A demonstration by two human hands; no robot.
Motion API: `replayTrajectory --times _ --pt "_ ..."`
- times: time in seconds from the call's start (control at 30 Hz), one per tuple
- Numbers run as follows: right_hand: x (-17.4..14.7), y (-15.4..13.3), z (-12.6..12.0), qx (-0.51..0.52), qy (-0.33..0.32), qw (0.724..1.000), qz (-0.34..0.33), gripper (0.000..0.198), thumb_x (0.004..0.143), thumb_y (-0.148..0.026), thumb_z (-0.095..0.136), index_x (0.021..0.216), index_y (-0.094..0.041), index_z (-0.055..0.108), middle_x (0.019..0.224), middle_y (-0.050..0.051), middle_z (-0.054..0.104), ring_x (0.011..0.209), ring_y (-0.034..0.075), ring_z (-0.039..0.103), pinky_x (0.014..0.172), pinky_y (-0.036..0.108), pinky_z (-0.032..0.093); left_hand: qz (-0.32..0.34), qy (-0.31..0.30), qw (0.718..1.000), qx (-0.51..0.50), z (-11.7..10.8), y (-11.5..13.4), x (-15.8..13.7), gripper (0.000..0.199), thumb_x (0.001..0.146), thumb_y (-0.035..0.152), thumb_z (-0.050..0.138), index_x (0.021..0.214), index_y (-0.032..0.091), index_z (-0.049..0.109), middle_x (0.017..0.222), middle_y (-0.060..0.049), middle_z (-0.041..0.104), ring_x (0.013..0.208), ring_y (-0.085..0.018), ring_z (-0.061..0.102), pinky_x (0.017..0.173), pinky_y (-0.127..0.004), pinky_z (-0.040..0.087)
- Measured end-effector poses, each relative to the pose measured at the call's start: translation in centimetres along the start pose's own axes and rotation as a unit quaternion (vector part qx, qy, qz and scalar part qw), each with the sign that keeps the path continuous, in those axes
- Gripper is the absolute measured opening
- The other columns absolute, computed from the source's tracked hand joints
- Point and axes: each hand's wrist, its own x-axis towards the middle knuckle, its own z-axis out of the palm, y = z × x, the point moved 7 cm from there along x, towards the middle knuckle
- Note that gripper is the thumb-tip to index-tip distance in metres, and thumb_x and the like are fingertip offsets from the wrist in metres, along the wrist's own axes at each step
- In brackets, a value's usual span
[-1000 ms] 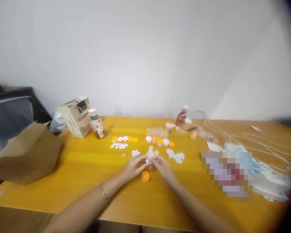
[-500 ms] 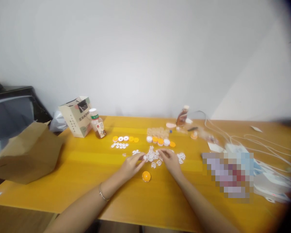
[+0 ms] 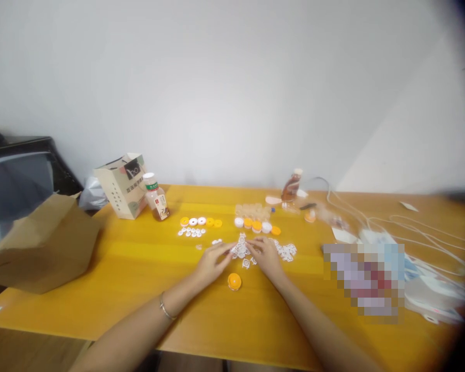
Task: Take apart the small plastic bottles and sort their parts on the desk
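My left hand is at the left edge of a pile of small white openwork plastic pieces, some shaped like wheels. Its thumb and fingertips close on a small white piece, whose exact shape is blurred. On the pile's right side my right hand reaches in with its fingers apart, touching the pieces. More white pieces lie just beyond that hand. Nearer to me, between my forearms, stands a round orange part with a small pale spot at its centre.
Orange and white round caps stand in a row behind the pile, with clear cups behind them. To the left are ring-shaped discs and small white discs. Bottles, a paper bag, brown paper and cables lie around.
My right hand has moved slightly left, further over the pile, covering some pieces and uncovering others at its right. My left hand has barely moved.
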Motion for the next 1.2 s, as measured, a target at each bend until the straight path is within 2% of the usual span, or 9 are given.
replayTrajectory --times 0.13,0.33,0.47,0.6,0.67,0.77,0.9,1.03,1.2 --pt "-0.2 -1.5 -1.1 0.09 0.002 0.996 -0.009 0.025 0.079 -0.038 0.051 0.082 -0.021 0.07 0.087 0.007 0.064 0.084 0.021 0.056 0.08 0.036 0.042 -0.016 -0.012 1.0 -0.021 0.4 0.0 0.0 0.033 0.088 0.025 0.043 0.118 0.019 0.054 0.102 -0.007 0.064 0.089 -0.017 0.06 0.086 -0.032 0.046" --pt "-1.9 -5.5 -0.9 0.265 -0.101 0.958 -0.043 0.018 0.079 -0.037 0.055 0.085 -0.024 0.066 0.085 0.004 0.067 0.078 0.018 0.059 0.069 0.03 0.047 -0.021 -0.045 0.997 -0.062 1.2 0.1 -0.2 0.036 0.086 0.022 0.046 0.122 0.019 0.048 0.108 -0.006 0.062 0.091 -0.016 0.06 0.085 -0.032 0.048" --pt "-2.7 -6.6 -1.0 0.281 -0.099 0.952 -0.072 0.017 0.08 -0.034 0.054 0.082 -0.024 0.068 0.084 0.004 0.067 0.079 0.019 0.06 0.071 0.031 0.047 -0.052 -0.026 0.996 -0.065 1.4 -0.9 -0.5 0.033 0.083 0.022 0.051 0.116 0.017 0.049 0.1 -0.007 0.064 0.087 -0.016 0.061 0.083 -0.031 0.049" --pt "-2.7 -6.2 -1.3 0.276 -0.074 0.957 -0.057 0.015 0.081 -0.031 0.053 0.083 -0.023 0.066 0.082 0.005 0.066 0.074 0.018 0.06 0.066 0.03 0.048 -0.101 0.005 0.994 -0.05 1.1 -1.8 -0.4 0.02 0.081 0.031 0.055 0.092 0.015 0.06 0.084 -0.005 0.066 0.075 -0.015 0.062 0.071 -0.026 0.05" --pt "-2.8 -6.2 -1.4 0.276 -0.071 0.957 -0.058 0.015 0.081 -0.03 0.053 0.084 -0.023 0.066 0.082 0.005 0.066 0.073 0.017 0.06 0.066 0.029 0.048 -0.106 -0.01 0.994 -0.031 1.1 -1.6 -0.3 0.022 0.083 0.034 0.052 0.08 0.015 0.064 0.076 -0.004 0.067 0.069 -0.015 0.06 0.066 -0.024 0.048" --pt "-2.8 -6.4 -1.6 0.275 -0.068 0.957 -0.065 0.017 0.081 -0.031 0.053 0.081 -0.022 0.067 0.079 0.005 0.065 0.073 0.018 0.059 0.067 0.029 0.048 -0.087 -0.016 0.996 -0.016 1.0 -0.9 -0.1 0.027 0.086 0.032 0.046 0.079 0.016 0.066 0.073 -0.003 0.067 0.067 -0.014 0.059 0.065 -0.024 0.046" --pt "-2.8 -6.2 -1.5 0.284 -0.07 0.956 -0.032 0.02 0.081 -0.035 0.051 0.077 -0.022 0.066 0.074 0.005 0.064 0.072 0.018 0.059 0.067 0.03 0.048 -0.063 -0.015 0.998 -0.01 0.9 -0.2 0.1 0.03 0.087 0.031 0.043 0.079 0.015 0.068 0.075 -0.005 0.067 0.068 -0.015 0.059 0.068 -0.025 0.046" --pt "-2.8 -5.6 -1.1 0.298 -0.07 0.952 0.024 0.023 0.079 -0.039 0.052 0.07 -0.021 0.064 0.068 0.003 0.062 0.067 0.018 0.057 0.063 0.029 0.048 -0.063 -0.023 0.998 -0.021 1.2 0.0 0.0 0.032 0.087 0.03 0.042 0.077 0.014 0.068 0.069 -0.005 0.065 0.063 -0.015 0.057 0.064 -0.025 0.045" --pt "-2.7 -4.7 -0.5 0.366 -0.089 0.919 0.115 0.028 0.074 -0.047 0.055 0.066 -0.02 0.063 0.06 0.0 0.061 0.058 0.015 0.056 0.057 0.027 0.048 -0.107 -0.025 0.991 -0.074 1.7 -1.0 0.0 0.034 0.086 0.034 0.044 0.073 0.013 0.067 0.064 -0.004 0.064 0.06 -0.014 0.056 0.059 -0.023 0.044"
